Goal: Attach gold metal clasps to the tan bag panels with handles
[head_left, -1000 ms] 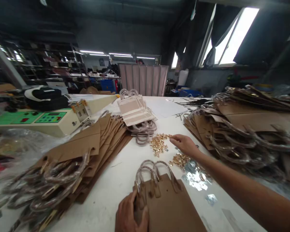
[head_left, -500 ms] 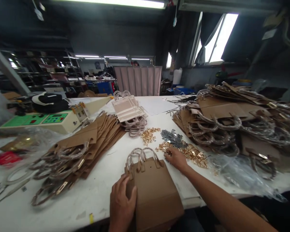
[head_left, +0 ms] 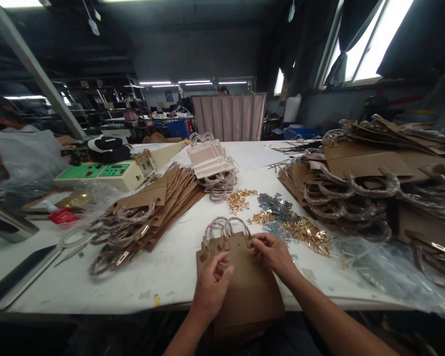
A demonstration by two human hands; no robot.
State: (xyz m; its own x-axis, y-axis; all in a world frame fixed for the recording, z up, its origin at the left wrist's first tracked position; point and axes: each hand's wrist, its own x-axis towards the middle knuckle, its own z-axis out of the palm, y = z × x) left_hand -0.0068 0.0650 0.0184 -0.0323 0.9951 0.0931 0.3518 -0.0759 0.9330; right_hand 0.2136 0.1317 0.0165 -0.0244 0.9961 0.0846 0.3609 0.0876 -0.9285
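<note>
A brown bag [head_left: 244, 291] with clear-wrapped handles [head_left: 226, 228] lies flat on the white table [head_left: 170, 267], hanging over its near edge. My left hand [head_left: 211, 287] rests on the bag's upper face with curled fingers pinching near the handle base. Near the bag's top edge my right hand [head_left: 272, 253] is closed, fingertips pinching at the right handle base; what it pinches is too small to name. Heaps of small gold metal fittings [head_left: 300, 230] and grey pieces [head_left: 276, 205] lie just beyond my right hand.
A fanned row of brown bags [head_left: 152, 207] lies at left, a tall pile of them [head_left: 374, 178] at right, beige bags [head_left: 209, 158] behind. A cream machine with a green panel [head_left: 100, 173] sits far left. Clear plastic [head_left: 393, 272] covers the right front.
My right hand came back from the gold fittings to the bag's top edge. My left hand slid up the bag toward the handles. The view shifted back and up.
</note>
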